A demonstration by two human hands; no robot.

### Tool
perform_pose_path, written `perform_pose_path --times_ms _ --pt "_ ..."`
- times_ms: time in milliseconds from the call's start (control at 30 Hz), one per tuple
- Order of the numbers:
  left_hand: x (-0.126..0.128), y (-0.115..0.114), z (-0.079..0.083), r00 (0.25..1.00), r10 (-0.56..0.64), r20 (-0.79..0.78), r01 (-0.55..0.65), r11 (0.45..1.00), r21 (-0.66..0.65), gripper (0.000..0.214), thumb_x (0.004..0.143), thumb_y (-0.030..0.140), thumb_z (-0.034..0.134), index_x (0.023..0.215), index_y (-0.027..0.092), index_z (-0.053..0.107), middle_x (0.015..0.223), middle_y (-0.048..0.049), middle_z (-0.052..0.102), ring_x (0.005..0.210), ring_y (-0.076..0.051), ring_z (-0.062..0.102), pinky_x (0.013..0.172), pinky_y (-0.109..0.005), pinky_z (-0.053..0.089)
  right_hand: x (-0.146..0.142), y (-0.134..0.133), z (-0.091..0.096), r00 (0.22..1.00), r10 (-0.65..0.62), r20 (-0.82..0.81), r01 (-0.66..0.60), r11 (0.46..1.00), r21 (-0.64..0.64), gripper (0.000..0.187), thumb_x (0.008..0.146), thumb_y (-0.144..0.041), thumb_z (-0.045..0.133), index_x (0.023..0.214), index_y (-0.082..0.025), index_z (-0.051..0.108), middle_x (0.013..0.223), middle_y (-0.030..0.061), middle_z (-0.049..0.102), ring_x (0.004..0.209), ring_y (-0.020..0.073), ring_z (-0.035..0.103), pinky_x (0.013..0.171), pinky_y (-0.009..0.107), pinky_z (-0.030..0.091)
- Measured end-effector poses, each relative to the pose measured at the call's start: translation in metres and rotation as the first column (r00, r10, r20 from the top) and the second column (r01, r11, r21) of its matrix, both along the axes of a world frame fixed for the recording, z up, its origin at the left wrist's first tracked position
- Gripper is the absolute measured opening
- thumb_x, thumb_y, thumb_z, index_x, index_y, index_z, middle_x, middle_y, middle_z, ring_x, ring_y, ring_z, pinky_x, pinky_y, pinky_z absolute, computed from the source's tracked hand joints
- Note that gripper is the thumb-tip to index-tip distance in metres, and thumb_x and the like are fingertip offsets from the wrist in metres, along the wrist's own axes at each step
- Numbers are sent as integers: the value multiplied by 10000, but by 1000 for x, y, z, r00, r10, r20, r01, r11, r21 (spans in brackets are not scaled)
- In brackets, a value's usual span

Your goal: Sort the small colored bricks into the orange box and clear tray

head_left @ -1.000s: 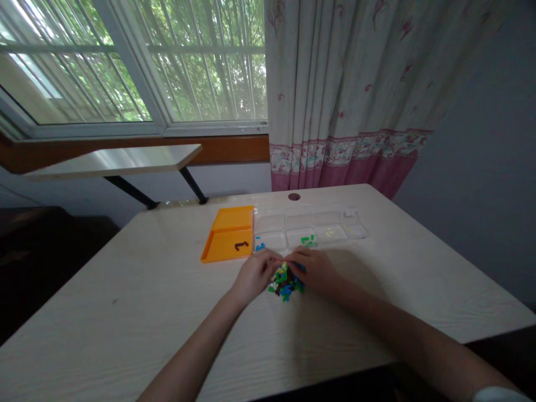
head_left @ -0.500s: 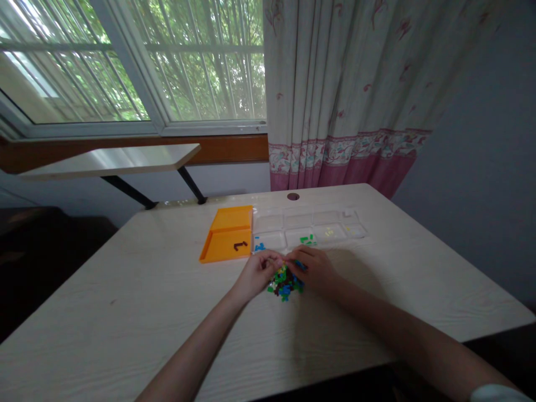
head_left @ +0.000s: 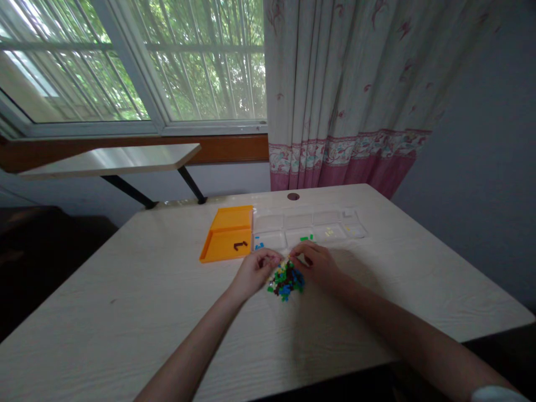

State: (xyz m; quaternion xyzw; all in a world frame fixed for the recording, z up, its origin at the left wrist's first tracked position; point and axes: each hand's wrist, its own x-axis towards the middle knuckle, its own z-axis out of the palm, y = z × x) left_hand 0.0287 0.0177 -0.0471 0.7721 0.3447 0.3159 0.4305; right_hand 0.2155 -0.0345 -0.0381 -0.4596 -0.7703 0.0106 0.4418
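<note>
A small heap of mixed coloured plastic pieces [head_left: 287,281] lies on the pale wooden table [head_left: 125,312]. My left hand [head_left: 254,272] rests at the heap's left edge with fingers curled together at its far side. My right hand [head_left: 316,262] sits at the heap's right, fingertips pinched near the left hand's; what they hold is too small to make out. Just beyond the hands stands a clear compartment tray [head_left: 310,226] with blue, green and yellowish pieces in separate cells. An orange tray [head_left: 228,240] to its left holds one dark piece.
A round cable hole [head_left: 293,196] is near the table's far edge. Behind are a window, a flowered curtain [head_left: 347,95] and a narrow shelf on black brackets [head_left: 109,159]. The table's right edge drops off near the grey wall.
My right hand has drawn slightly away from me, towards the clear tray, uncovering more of the heap. The left hand has barely shifted.
</note>
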Motion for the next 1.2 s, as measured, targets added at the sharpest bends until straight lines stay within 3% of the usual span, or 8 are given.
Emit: perform_pose_path --times_ms 133,267,400,633,933,1067,1200 --pt "-7 0 7 977 14 -215 39 970 241 205 836 235 445 875 181 639 853 -49 607 817 -149 550 740 -257 431 18 3 8 999 -54 -9 54 998 39 87 829 -237 493 795 -205 566 749 12 616 518 83 500 492 195 415" --pt "-9 -4 11 919 32 -393 103 943 316 242 848 220 412 946 226 633 916 -42 576 846 -151 552 741 -248 434 30 2 15 991 -133 -17 134 989 64 96 833 -245 499 787 -201 571 738 7 610 496 83 471 507 206 410" --pt "-10 -7 12 861 55 -506 156 917 366 261 837 196 410 978 264 619 962 -27 551 860 -152 553 725 -244 437 31 2 16 991 -129 -21 130 989 65 93 833 -247 499 792 -205 571 741 5 610 478 79 451 506 208 406" --pt "-13 -8 16 808 88 -582 203 886 416 260 811 157 409 965 249 597 995 -28 540 852 -157 564 696 -246 439 29 1 15 995 -73 -68 79 992 93 56 825 -221 510 815 -208 564 756 5 611 510 79 468 483 192 402" --pt "-12 -7 15 796 132 -590 155 899 410 178 844 239 400 907 230 565 943 -21 547 828 -149 560 681 -228 419 24 -2 16 992 -48 -114 63 990 128 40 816 -192 521 808 -207 558 722 -6 598 486 69 454 462 184 385" --pt "-13 -6 14 803 136 -580 134 908 398 155 843 254 409 859 229 561 922 -12 554 806 -144 560 656 -222 407 31 1 17 998 -41 43 35 988 147 67 833 -222 505 821 -207 570 764 12 625 605 93 539 537 192 418" --pt "-14 -5 15 809 131 -573 132 909 395 152 843 255 411 852 229 561 913 -9 558 800 -144 563 647 -223 404 65 6 32 930 -200 309 157 975 156 131 846 -253 480 843 -195 598 824 38 645 757 138 582 684 238 417"
